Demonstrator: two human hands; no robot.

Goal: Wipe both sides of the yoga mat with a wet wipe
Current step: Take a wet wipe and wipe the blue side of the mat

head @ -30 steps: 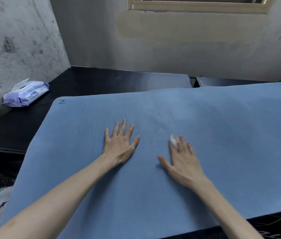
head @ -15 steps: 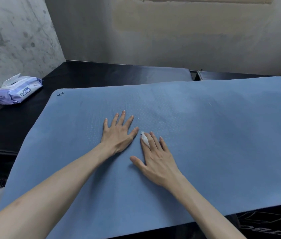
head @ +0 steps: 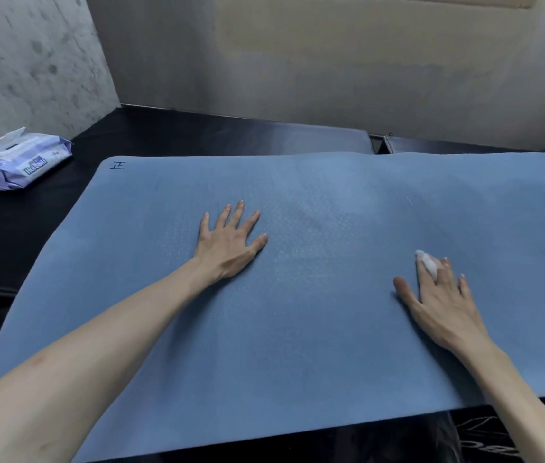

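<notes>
A blue yoga mat [head: 298,329] lies flat across a black table and runs off the right edge of view. My left hand [head: 227,243] rests palm down on the mat with its fingers spread and holds nothing. To the right, my right hand [head: 438,302] presses flat on the mat. A small white wet wipe [head: 426,264] sticks out between its fingers; the rest of the wipe is hidden under the palm.
A purple pack of wet wipes [head: 20,160] lies on the black table [head: 181,138] at the far left, near the grey wall. A small dark mark [head: 118,165] sits at the mat's far left corner. The mat's near edge overhangs the table front.
My right hand slid left toward the left hand with the wipe, then far to the right across the mat. The left hand stayed in place.
</notes>
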